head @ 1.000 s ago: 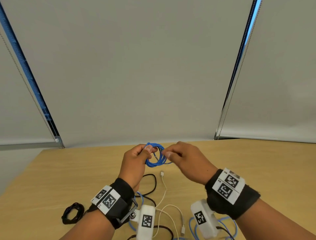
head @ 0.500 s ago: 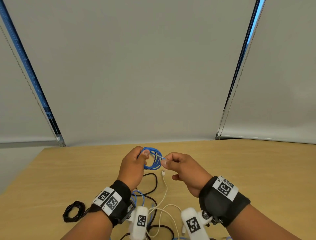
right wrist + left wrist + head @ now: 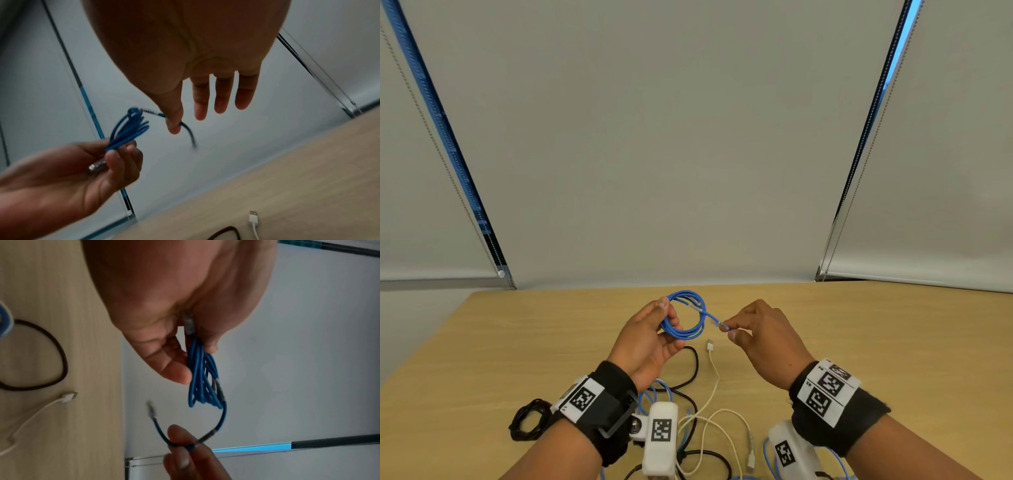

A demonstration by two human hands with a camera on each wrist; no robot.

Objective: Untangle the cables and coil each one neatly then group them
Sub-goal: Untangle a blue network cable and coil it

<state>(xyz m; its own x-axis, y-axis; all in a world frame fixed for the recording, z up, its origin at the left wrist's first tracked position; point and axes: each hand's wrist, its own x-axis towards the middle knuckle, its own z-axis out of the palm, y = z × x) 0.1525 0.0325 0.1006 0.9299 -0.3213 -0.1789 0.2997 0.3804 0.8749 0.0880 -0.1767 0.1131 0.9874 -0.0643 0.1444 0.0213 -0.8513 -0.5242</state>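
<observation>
A small coil of blue cable (image 3: pixel 686 318) hangs above the wooden table (image 3: pixel 876 342), held by my left hand (image 3: pixel 654 337) with thumb and fingers pinched on its left side. In the left wrist view the blue coil (image 3: pixel 202 378) dangles from those fingers. My right hand (image 3: pixel 755 330) pinches the free tail of the same cable between thumb and forefinger, to the coil's right. In the right wrist view my right thumb (image 3: pixel 174 116) presses the tail (image 3: pixel 188 131), the other fingers straight. A white USB cable (image 3: pixel 714 373) and a loose black cable (image 3: pixel 693 370) lie tangled below my hands.
A coiled black cable (image 3: pixel 529 419) lies at the left near my left wrist. More blue cable loops (image 3: pixel 770 455) lie near the table's front edge under my wrists. Grey roller blinds (image 3: pixel 688 137) stand behind the table's far edge.
My right hand has drawn away to the right, pulling the blue cable's tail out of the coil. My left hand still holds the coil, a little turned.
</observation>
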